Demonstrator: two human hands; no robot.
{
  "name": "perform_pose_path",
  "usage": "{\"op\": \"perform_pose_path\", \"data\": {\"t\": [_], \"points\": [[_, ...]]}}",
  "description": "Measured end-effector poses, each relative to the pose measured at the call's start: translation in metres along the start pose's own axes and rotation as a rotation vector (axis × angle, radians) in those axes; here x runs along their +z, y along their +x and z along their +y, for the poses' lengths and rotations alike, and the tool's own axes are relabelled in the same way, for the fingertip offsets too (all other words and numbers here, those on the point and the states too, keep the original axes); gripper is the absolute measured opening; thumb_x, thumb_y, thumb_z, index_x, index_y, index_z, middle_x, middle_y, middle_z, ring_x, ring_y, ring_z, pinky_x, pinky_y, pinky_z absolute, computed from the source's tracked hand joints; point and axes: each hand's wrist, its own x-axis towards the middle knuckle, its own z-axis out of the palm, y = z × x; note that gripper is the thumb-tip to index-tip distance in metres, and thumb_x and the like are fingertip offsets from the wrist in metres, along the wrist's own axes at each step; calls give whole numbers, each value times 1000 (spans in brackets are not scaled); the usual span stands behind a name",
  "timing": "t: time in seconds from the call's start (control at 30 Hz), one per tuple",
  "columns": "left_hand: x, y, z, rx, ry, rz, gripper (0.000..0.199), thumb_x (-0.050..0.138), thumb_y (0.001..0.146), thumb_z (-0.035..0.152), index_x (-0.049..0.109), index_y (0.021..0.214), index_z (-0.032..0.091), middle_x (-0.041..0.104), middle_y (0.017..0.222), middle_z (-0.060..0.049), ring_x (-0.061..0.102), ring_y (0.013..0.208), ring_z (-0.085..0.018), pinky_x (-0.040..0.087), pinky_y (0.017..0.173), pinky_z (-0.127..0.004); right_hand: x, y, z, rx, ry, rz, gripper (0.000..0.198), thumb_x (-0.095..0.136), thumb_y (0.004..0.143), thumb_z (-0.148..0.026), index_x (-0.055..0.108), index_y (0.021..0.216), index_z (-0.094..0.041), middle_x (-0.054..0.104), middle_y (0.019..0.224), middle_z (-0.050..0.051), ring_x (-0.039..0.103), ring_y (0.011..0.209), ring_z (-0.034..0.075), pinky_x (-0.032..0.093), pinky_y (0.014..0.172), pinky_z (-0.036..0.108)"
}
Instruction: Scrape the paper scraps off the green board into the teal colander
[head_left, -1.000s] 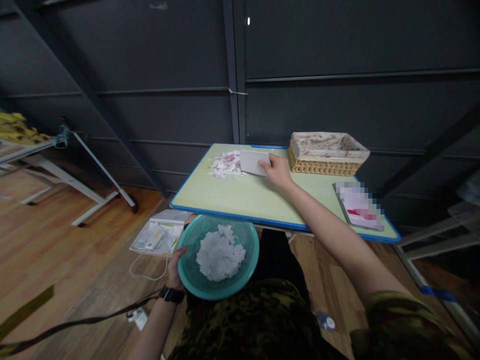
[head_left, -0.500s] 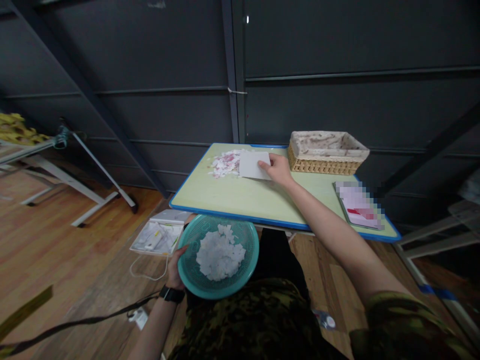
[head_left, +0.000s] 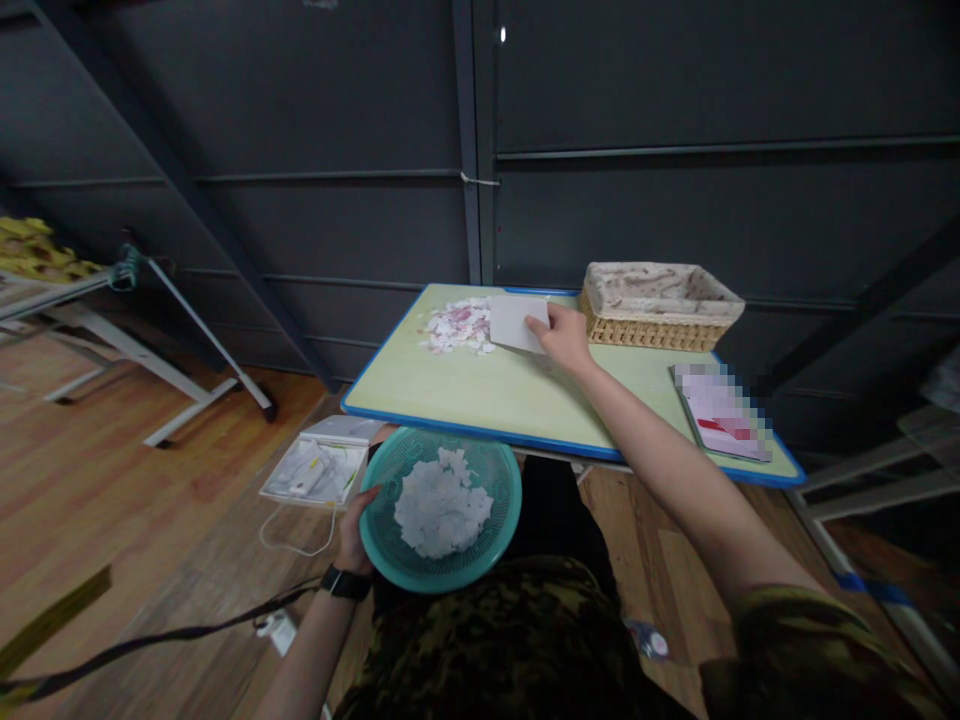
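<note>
1. Sitting on the tabletop, toward the back right, is a basket with a cloth in it, just beside the right hand.
2. A flat thing lies near the tabletop's right end; part of its top is blurred.
3. Low on the left is a white box. A dark wall stands behind the tabletop.
4. The right arm reaches forward and left over the tabletop. The right hand pinches the card, thumb on top; its other fingers are mostly hidden.
5. The left hand holds the bowl by its left side, thumb over the rim.
6. The card is plain and pale. It is at the right side of the scraps; I can't tell if they touch.
7. The scraps are white and pink, heaped on the tabletop.
8. The bowl is blue-green with little holes. White bits lie piled inside.
</note>
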Motion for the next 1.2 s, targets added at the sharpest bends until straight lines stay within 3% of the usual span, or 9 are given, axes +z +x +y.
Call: {"op": "perform_pose_path", "data": {"t": [0.2,0.53,0.7,0.97,1.2], "points": [[2,-1,2,-19,3,2,8,64,64,20,71,61,16,73,56,-5,69,53,-24,58,53,-34,-1,-1,-3,-8,-7,-59,27,55,81,-35,73,84,-14,72,82,10,61,75,25,43,72,34],[-4,4,-1,2,12,-38,10,67,62,23,72,64,15,76,63,-7,71,57,-25,59,60,-37,-5,-1,-2,17,-131,28,22,55,83,-33,70,80,-18,72,78,11,62,78,28,45,75,37],[-5,6,-2,-15,11,-39,10,67,63,25,72,63,16,72,55,-4,69,53,-25,57,55,-35,-5,-1,-4,34,-181,49,23,54,85,-34,71,82,-18,72,81,13,64,81,30,46,76,38],[-6,4,-2,-24,17,-32,12,66,65,24,73,67,14,76,63,-6,71,57,-25,59,58,-36,-8,-1,-5,22,-153,73,19,56,81,-31,70,80,-19,72,79,11,64,80,30,47,77,39],[-1,1,0,-28,11,-5,11,64,66,23,71,65,16,75,60,-5,72,60,-26,60,60,-38,-13,4,-3,6,-106,-4,21,57,77,-31,72,80,-16,73,83,11,64,80,29,46,78,39]]}}
